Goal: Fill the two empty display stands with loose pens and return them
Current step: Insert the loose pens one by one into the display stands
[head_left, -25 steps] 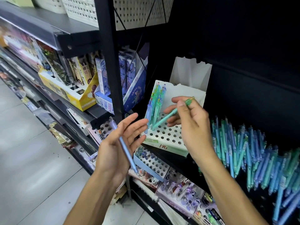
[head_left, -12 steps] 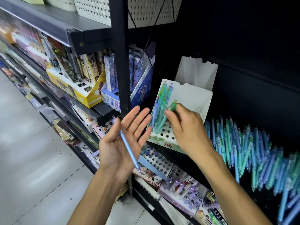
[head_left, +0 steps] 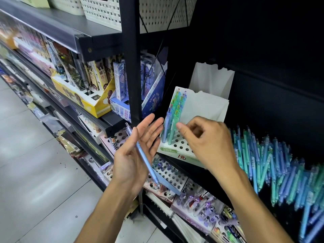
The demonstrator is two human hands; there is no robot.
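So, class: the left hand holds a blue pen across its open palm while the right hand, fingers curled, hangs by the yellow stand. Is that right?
Not quite. The head view shows the stand by the right hand is white, not yellow. The rest holds: the blue pen lies across the open left hand.
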